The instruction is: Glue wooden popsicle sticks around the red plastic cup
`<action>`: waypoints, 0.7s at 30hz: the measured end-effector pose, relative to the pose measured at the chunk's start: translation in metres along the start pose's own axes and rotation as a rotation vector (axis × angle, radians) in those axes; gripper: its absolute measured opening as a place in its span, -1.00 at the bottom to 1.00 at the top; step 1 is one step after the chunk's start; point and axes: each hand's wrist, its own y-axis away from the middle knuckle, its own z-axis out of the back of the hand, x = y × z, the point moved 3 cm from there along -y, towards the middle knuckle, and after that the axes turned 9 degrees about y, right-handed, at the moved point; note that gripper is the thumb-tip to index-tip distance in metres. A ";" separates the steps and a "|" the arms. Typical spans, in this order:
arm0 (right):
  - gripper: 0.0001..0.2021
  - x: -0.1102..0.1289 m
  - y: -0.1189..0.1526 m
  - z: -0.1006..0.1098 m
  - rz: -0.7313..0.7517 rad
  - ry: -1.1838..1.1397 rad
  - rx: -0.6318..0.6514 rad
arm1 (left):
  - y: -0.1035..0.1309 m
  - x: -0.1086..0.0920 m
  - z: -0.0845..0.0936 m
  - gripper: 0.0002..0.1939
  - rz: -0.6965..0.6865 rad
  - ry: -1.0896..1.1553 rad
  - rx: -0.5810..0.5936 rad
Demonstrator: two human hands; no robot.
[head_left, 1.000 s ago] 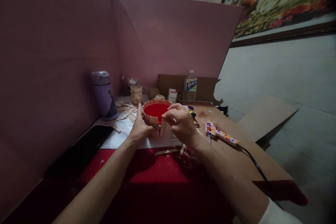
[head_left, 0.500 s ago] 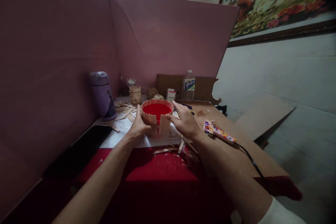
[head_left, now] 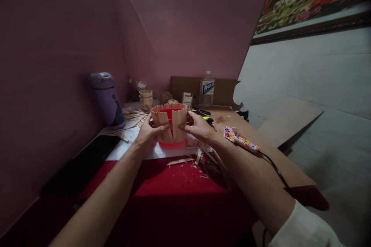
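Between my hands is a round red container ringed with upright wooden craft sticks (head_left: 180,123). A wedge-shaped gap in the sticks faces me, and red shows through it. My left hand (head_left: 149,131) grips the container's left side, its thumb lying across the front sticks. On the right side my right hand (head_left: 199,126) holds it the same way, thumb near the gap. The container is tilted so its front wall faces me, and it seems raised off the white sheet (head_left: 131,152). Fingers behind it are hidden.
Loose craft sticks (head_left: 181,161) and scraps lie on the red cloth (head_left: 162,181). A flower-patterned glue gun (head_left: 240,139) with a black cord rests on the brown board at right. A purple flask (head_left: 107,102), a black slab (head_left: 84,162) and a plastic bottle (head_left: 206,88) stand or lie around.
The container has tipped, so more of its outer stick wall and less of its inside shows. Both thumbs now press on the front, either side of the gap. The view has shifted slightly.
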 end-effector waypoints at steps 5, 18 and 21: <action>-0.67 -0.001 0.000 -0.002 -0.032 0.000 -0.005 | -0.001 0.001 0.000 -0.25 0.014 0.003 -0.006; -0.61 -0.004 0.010 0.004 -0.105 0.219 -0.106 | -0.001 0.001 0.004 0.10 0.031 -0.117 0.029; -0.60 0.017 0.015 0.016 0.035 0.331 -0.242 | -0.002 0.001 0.005 0.16 -0.013 -0.123 -0.002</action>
